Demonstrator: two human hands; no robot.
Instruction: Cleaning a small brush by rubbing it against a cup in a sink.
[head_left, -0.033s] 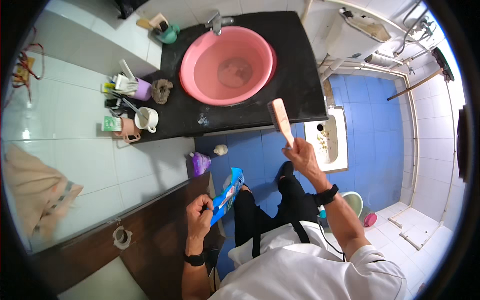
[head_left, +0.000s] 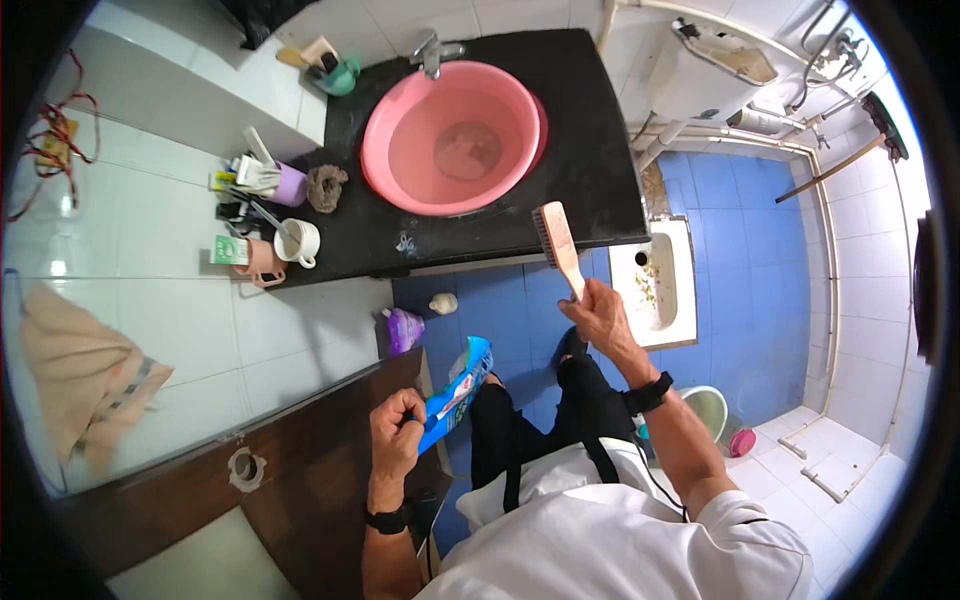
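Observation:
My right hand [head_left: 603,315] is closed round the handle of a wooden scrubbing brush [head_left: 562,243], its dark bristles facing left. The brush is held up by the front edge of the black counter [head_left: 590,130]. Lower left, my left hand [head_left: 397,430] grips the near end of a blue plastic packet [head_left: 455,395]; what is inside does not show. On the counter stands a pink basin [head_left: 375,140] with water in it, below a metal tap [head_left: 430,55]. Both hands are apart from the basin.
Cups with toothbrushes and tubes, among them a white mug [head_left: 300,243], line the counter's left end. A purple pouch [head_left: 403,330] and a small white bottle [head_left: 443,303] are below the counter. Right of it lies a squat toilet [head_left: 680,290]. A green bucket [head_left: 708,410] stands by my right arm.
The view has shifted slightly. My hands keep nearly the same pose, the right still holding up the brush and the left the packet.

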